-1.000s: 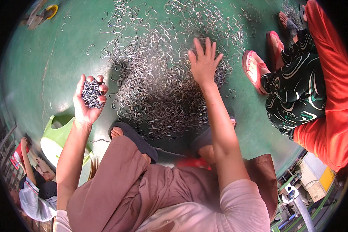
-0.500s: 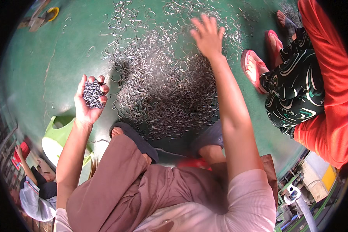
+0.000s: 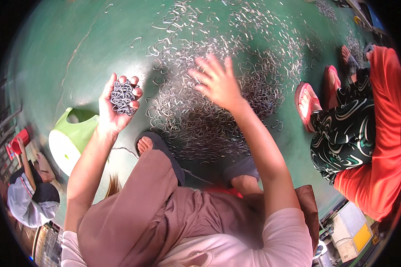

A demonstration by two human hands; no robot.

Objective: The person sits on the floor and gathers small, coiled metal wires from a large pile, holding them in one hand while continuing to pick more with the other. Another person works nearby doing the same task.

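A bundle of bent metal hooks (image 3: 122,97) sits in my left hand (image 3: 112,107), palm up with the fingers curled round it. Over the floor pile of loose metal hooks (image 3: 209,127) hovers my right hand (image 3: 219,83), its fingers spread and slightly blurred, with nothing visible in it. The hooks are small, silvery, curved wire pieces, heaped densely near my feet and scattered more thinly farther off. Whether my right fingertips touch the pile I cannot tell.
A green and white plastic stool (image 3: 78,133) stands left of my left forearm. At the right, a person in red clothing and patterned trousers (image 3: 345,138) sits close to the pile. Another person (image 3: 31,196) is at the far left. My dark sandals (image 3: 167,155) border the heap.
My right hand has moved left and nearer over the pile. The left hand keeps its bundle of hooks. The whole view has shifted a little.
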